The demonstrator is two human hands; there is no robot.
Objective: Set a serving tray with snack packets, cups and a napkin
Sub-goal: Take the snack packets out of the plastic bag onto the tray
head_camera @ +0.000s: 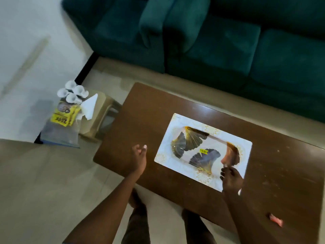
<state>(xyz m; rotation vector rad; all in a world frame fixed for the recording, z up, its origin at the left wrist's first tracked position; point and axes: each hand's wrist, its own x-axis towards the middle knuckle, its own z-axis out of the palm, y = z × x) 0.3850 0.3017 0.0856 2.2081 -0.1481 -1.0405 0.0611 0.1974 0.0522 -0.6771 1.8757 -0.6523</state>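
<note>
A white rectangular serving tray (233, 150) printed with dark gold-edged leaves lies on the brown coffee table (140, 111). My right hand (231, 178) rests on the tray's near right corner, fingers on its rim. My left hand (139, 156) hovers open over the table just left of the tray, holding nothing. On a small stool (103, 110) to the left stand several white cups (73, 92), yellow snack packets (64, 115) and a white folded napkin (89, 106).
A dark green sofa (228, 41) runs along the far side of the table. A small pink scrap (276, 221) lies on the table's near right corner. A grey bag (59, 136) hangs at the stool's front. My legs stand at the table's near edge.
</note>
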